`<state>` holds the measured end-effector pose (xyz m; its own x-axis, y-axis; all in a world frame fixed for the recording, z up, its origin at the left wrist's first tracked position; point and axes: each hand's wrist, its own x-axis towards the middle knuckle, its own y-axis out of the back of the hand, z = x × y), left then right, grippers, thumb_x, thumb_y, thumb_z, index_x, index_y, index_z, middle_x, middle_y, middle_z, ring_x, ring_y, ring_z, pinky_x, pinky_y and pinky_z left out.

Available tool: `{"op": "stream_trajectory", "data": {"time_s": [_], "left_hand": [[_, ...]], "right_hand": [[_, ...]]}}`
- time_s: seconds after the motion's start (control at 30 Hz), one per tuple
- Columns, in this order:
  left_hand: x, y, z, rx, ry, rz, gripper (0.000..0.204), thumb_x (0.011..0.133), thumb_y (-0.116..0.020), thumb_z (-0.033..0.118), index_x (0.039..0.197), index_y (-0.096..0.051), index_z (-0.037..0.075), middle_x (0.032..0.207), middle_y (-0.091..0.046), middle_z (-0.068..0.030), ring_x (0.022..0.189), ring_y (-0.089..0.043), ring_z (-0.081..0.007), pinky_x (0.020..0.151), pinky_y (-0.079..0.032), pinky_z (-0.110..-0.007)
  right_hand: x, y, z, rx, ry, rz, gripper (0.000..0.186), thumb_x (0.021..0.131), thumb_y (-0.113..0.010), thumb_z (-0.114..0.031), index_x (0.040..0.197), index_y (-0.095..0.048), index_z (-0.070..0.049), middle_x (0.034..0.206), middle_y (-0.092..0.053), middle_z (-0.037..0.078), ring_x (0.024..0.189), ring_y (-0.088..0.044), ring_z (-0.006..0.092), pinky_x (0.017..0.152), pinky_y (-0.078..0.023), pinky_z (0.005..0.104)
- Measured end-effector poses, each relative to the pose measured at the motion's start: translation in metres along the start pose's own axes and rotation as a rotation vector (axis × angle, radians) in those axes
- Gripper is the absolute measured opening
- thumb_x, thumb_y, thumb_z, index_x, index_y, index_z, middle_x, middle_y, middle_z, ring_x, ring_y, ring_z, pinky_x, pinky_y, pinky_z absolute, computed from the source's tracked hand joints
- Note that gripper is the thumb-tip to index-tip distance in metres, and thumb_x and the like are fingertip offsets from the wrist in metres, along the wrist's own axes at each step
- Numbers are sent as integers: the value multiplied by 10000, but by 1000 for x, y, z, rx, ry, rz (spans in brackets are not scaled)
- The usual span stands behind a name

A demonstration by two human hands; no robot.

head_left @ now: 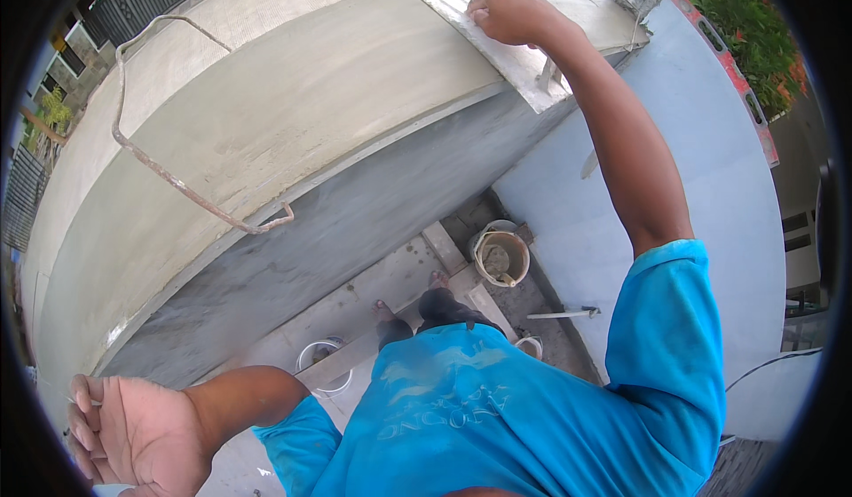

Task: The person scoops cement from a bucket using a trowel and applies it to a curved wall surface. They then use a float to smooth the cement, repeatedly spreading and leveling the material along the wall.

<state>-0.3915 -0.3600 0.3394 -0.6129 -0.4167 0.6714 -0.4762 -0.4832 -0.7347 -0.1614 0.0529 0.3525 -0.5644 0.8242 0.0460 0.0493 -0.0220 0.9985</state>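
My right hand (510, 16) is closed round the handle of a long, flat plastering trowel (537, 89). The trowel's pale, smeared blade lies across the smooth grey top of the wall (293, 124), its near end sticking out past the wall's edge. At the lower left, my left hand (151, 435) is held palm up with its fingers apart and loosely curled. The palm is bare. A small whitish thing (111, 490) shows by the thumb at the picture's edge; I cannot make out what it is.
A bent metal rod (177, 182) arches over the wall top at left. Below stand a bucket of mortar (501, 257) and another bucket (324, 364), beside planks (355, 355) near my feet. A pale blue wall (701, 177) rises at right, with a red level (723, 67) along its top.
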Motion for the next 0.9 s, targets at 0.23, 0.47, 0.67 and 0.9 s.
{"op": "stream_trajectory", "data": {"time_s": [0.23, 0.47, 0.67, 0.9], "left_hand": [[-39, 118, 6, 233, 376, -104, 464, 1034, -508, 389, 1268, -546, -10, 914, -577, -100, 808, -497, -226, 776, -406, -390], [-115, 206, 29, 1004, 712, 257, 522, 1069, -436, 437, 1365, -525, 17, 996, -628, -101, 834, -537, -207, 812, -452, -340], [-244, 408, 90, 1376, 1271, 369, 486, 1060, -467, 403, 1422, -507, 81, 1198, -673, -136, 994, -635, -259, 853, -513, -387], [-364, 500, 172, 1463, 1769, 455, 469, 1006, -542, 336, 1390, -447, 85, 1179, -687, -179, 901, -692, -306, 718, -539, -456]], "right_hand": [[15, -2, 61, 39, -35, 1, 321, 958, -560, -243, 1200, -758, -171, 927, -753, 182, 692, -702, 333, 646, -591, 441], [58, -14, 215, -322, -126, 121, 261, 949, -569, -268, 1063, -766, -141, 1041, -749, 173, 955, -710, 355, 844, -561, 484], [65, 13, 281, 168, -331, 41, 441, 852, -599, -332, 917, -711, 90, 697, -668, 237, 621, -678, 344, 702, -535, 474], [84, -9, 227, 135, -208, -3, 437, 878, -574, -334, 834, -705, 80, 599, -622, 202, 527, -639, 319, 625, -501, 458]]}}
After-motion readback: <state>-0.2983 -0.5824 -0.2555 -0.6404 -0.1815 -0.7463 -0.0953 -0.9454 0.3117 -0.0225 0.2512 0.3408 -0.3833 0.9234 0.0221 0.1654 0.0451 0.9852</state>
